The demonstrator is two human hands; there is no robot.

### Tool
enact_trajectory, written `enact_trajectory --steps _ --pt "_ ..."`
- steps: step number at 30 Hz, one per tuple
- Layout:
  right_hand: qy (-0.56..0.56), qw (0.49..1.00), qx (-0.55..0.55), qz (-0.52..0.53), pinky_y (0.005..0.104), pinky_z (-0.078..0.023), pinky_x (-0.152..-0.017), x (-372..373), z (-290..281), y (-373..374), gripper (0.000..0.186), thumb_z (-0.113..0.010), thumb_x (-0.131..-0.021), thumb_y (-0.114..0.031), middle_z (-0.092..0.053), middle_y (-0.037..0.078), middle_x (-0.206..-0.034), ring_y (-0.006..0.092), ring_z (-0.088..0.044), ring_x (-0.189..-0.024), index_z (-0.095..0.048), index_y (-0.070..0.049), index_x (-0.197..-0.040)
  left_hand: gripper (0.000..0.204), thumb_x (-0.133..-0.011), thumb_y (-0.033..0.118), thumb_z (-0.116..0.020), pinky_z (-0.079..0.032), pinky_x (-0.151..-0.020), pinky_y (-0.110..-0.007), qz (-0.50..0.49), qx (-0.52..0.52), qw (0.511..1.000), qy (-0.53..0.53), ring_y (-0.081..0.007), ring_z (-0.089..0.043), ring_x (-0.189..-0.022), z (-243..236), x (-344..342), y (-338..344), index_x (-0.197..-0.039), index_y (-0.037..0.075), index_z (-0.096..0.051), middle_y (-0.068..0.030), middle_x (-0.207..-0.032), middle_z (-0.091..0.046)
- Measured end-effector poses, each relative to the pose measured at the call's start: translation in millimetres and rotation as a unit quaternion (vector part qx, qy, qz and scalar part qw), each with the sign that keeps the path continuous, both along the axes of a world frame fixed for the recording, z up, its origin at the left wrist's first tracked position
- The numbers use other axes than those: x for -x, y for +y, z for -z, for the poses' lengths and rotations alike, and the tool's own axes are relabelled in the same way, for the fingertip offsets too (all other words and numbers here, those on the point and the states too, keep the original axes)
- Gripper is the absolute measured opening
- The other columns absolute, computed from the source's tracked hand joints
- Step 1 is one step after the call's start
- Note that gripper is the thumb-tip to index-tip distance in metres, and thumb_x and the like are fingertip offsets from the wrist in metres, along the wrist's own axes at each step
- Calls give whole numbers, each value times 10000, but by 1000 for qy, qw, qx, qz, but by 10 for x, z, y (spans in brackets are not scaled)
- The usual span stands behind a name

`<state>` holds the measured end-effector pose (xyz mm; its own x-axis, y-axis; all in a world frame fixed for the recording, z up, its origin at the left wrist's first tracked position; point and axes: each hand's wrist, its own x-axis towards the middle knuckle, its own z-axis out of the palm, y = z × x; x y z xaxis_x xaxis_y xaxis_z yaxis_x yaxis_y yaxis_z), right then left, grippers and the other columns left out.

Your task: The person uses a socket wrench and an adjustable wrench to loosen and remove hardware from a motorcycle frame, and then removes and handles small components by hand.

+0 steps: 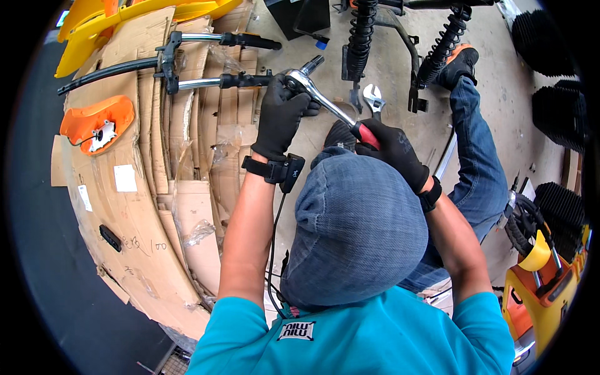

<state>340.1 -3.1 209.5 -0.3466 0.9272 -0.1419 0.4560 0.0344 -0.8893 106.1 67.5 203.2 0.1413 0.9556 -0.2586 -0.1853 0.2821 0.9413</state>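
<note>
My left hand (282, 119), in a black glove, has its fingers closed about the head end of a ratchet wrench (325, 102). A dark socket (312, 65) sticks out from that chrome head. My right hand (398, 152), also black-gloved, grips the wrench's red handle. Just beyond the right hand, an adjustable wrench (374, 100) shows its silver jaw, its lower part hidden by the hand. Beside my left hand are the ends of a front fork (199, 83) with two silver tubes, lying over cardboard. My denim-covered knee (359, 228) rises between my arms.
Flattened cardboard (144, 250) covers the left side, bearing an orange lamp housing (99, 125) and a small black part (110, 238). A black frame with coil shock absorbers (360, 37) stands ahead. Black ribbed parts (550, 44) and yellow-orange bodywork (544, 294) lie at right.
</note>
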Motion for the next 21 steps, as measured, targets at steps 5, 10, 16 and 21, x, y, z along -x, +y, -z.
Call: enact_trajectory --steps 5,10,16,21 --pt "34 999 -25 28 390 -487 -656 37 133 -57 370 -648 -817 -196 -634 187 -775 334 -632 -700 -580 -22 -1136 340 -885 69 -532 -578 -765 -318 8 4 1000 -11 -209 -660 -838 119 -13 -10 -1205 -2 -440 -129 -960 -606" --pt "-44 998 0 54 429 -492 -708 228 153 69 320 -635 -823 -224 -640 218 -905 383 -632 -819 -573 -30 -1069 384 -964 308 -540 -488 -946 -389 30 277 947 -157 -274 -631 -985 430 -137 -382 -1211 16 -506 -190 -1138 -604" --pt "-111 992 -19 49 437 -489 -767 696 637 209 329 -645 -819 -223 -624 188 -974 365 -624 -918 -541 -46 -1077 290 -988 192 -498 -507 -898 -306 101 176 979 -4 -182 -611 -999 574 -138 -215 -1188 -10 -559 -101 -1089 -621" --pt "81 991 74 -79 389 -499 -808 505 597 259 509 -637 -873 -337 -639 199 -1095 313 -638 -972 -517 -35 -1265 303 -971 182 -524 -530 -876 -360 19 218 956 -195 -249 -621 -982 990 225 -187 -1162 -52 -544 -132 -1089 -616"
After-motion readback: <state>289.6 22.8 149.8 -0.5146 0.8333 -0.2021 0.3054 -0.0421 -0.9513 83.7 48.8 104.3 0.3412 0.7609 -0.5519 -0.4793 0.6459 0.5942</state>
